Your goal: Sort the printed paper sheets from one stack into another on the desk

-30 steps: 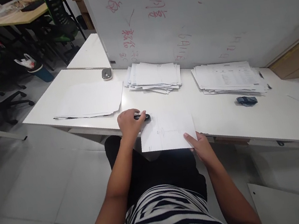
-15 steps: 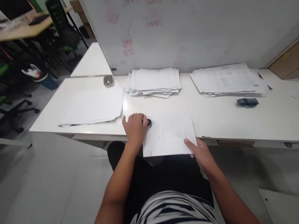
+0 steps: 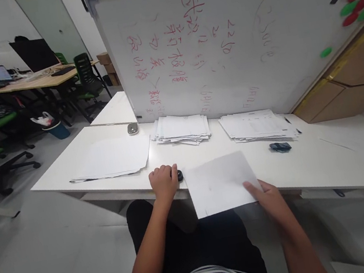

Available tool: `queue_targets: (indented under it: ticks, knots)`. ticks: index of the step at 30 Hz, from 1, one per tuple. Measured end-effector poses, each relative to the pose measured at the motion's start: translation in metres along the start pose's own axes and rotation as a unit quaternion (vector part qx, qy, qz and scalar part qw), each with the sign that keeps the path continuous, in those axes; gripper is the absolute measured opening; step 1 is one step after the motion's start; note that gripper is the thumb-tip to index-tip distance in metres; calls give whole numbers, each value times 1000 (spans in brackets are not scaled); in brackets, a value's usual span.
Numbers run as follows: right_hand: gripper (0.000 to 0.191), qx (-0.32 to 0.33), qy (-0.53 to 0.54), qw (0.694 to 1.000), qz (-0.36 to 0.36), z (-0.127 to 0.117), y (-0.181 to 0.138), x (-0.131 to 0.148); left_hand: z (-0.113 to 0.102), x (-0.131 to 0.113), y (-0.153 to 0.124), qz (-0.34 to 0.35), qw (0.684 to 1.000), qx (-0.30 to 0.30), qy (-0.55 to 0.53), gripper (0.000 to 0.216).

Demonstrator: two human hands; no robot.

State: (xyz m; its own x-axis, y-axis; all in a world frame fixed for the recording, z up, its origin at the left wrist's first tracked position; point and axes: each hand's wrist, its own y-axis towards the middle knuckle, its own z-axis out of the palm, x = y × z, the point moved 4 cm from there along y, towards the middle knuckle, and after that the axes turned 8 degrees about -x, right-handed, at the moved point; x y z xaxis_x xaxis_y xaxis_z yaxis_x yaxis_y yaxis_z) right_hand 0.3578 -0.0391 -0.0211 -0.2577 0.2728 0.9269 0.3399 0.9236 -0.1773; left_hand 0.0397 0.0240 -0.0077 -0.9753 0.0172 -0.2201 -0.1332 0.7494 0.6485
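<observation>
Right grip (image 3: 269, 196) held a white sheet (image 3: 223, 183), seemingly not yet stacked; left grip (image 3: 164, 182) clasped a black tool (image 3: 179, 175); beyond both, paper stacks (image 3: 182, 127) lay apparently sorted.

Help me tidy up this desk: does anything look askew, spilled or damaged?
The middle paper stack and right paper stack by the whiteboard have uneven edges, sheets poking out at different angles. The red writing oddly appears to run sideways. No spill shows, and the sheet in the right hand has no visible tear.
</observation>
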Motion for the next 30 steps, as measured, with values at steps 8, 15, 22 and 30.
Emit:
queue_targets:
  ticks: [8, 15, 22, 30]
  knots:
    - [57, -193, 111, 974, 27, -20, 5, -24, 8, 4, -3, 15, 999, -36, -10, 38]
    - [55, -198, 105, 975, -2, -5, 6, -17, 11, 4, -4, 26, 999, -47, 6, 36]
    - [48, -78, 141, 981, -104, 60, 77, 62, 16, 4, -6, 6, 999, -35, 17, 35]
    - [45, -105, -157, 968, -167, 165, 192, 135, 16, 4, -6, -2, 1000, -7, 10, 34]
